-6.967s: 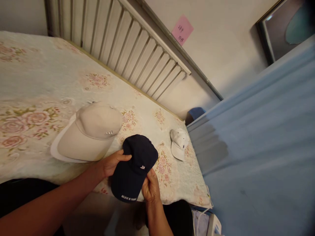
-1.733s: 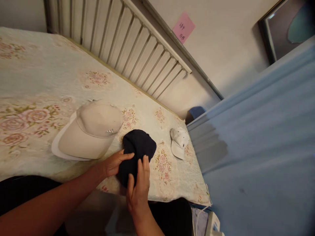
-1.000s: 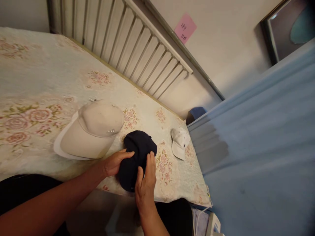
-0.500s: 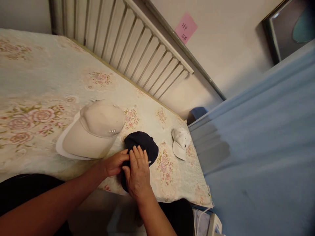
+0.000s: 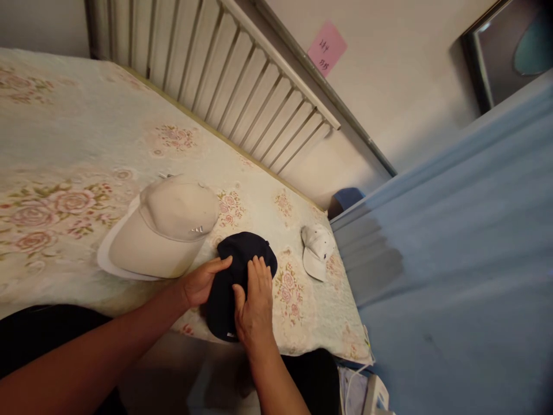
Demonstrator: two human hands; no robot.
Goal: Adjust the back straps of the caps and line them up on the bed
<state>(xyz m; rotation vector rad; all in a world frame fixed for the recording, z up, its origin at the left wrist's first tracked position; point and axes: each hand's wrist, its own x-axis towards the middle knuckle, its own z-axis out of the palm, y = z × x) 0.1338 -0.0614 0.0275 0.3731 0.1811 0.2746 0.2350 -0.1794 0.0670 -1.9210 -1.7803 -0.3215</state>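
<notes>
Head: navy cap point(image 5: 241, 268) in left grip point(image 5: 202, 286), under right grip point(image 5: 256, 311)

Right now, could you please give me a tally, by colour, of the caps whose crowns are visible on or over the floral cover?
Beige cap: 1
Dark navy cap: 1
White cap: 1
Total: 3, not counting the white edge under the beige one, as I cannot tell whether it belongs to another cap.
</notes>
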